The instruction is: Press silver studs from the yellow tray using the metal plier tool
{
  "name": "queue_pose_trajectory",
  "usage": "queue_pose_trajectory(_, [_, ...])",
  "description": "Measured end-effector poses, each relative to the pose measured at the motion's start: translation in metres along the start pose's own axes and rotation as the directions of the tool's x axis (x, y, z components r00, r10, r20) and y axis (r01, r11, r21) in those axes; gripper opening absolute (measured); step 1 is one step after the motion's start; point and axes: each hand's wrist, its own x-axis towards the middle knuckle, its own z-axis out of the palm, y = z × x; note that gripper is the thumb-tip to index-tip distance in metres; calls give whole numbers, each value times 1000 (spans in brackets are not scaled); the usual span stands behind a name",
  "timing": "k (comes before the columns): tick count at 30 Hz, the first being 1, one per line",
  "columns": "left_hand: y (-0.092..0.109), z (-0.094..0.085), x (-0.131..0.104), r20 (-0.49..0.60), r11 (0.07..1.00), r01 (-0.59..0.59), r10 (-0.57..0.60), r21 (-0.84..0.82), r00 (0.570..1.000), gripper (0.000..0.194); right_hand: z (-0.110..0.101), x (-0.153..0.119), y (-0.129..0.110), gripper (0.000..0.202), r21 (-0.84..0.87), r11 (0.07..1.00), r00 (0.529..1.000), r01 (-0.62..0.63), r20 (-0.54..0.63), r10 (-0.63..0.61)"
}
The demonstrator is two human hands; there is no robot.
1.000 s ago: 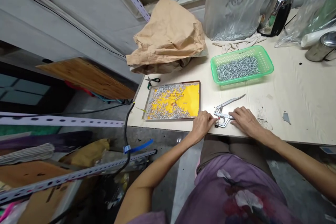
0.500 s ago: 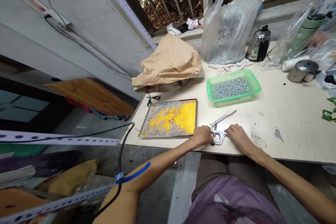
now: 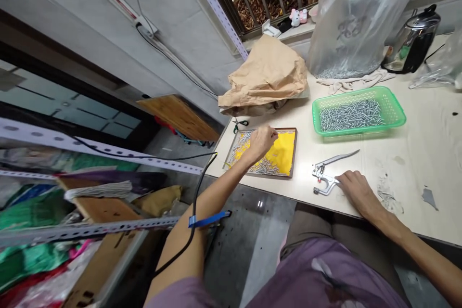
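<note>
My left hand [image 3: 263,143] is over the shallow tray [image 3: 295,154] with the yellow bottom, its fingers pinched together. Whatever they may hold is too small to make out. Many small silvery metal pieces [image 3: 265,167] lie in the tray, mostly on its left side and along its near edge. On the table, my right hand [image 3: 359,193] grips one handle of the silver snap pliers [image 3: 327,184]. The pliers' other handle is spread away at the top, and the jaws face left.
A green plastic basket [image 3: 395,118] of similar metal pieces stands behind the pliers. Crumpled brown paper [image 3: 267,72], scissors [image 3: 241,124], a plastic bag [image 3: 352,29] and a kettle [image 3: 415,41] are farther back. A black cable [image 3: 197,202] runs by my left arm.
My left hand has left the pliers and moved left over the tray, fingers pinched. My right hand stays on the pliers' handle. The view has swung left.
</note>
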Motion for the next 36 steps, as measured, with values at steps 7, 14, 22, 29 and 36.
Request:
queue_pose_trajectory(7, [-32, 68, -16, 235, 980, -186, 163, 76, 958, 24, 6, -2, 2, 21, -27, 1000, 999, -8, 42, 10])
queue_pose_trajectory(14, [-27, 83, -23, 97, 984, -89, 104, -152, 990, 21, -16, 4, -9, 22, 11, 1000, 996, -23, 86, 22])
queue_pose_trajectory(22, [65, 89, -79, 427, 525, 328, 76, -785, 901, 23, -22, 7, -14, 23, -1, 996, 980, -84, 180, 83])
queue_pose_trajectory(29, [85, 103, -87, 444, 476, 386, 11, -790, 896, 18, -22, 6, -15, 23, 0, 995, 971, -97, 221, 94])
queue_pose_trajectory(36, [85, 99, -80, 484, 632, 366, 15, -683, 875, 16, -22, 6, -17, 22, 6, 995, 973, -101, 209, 98])
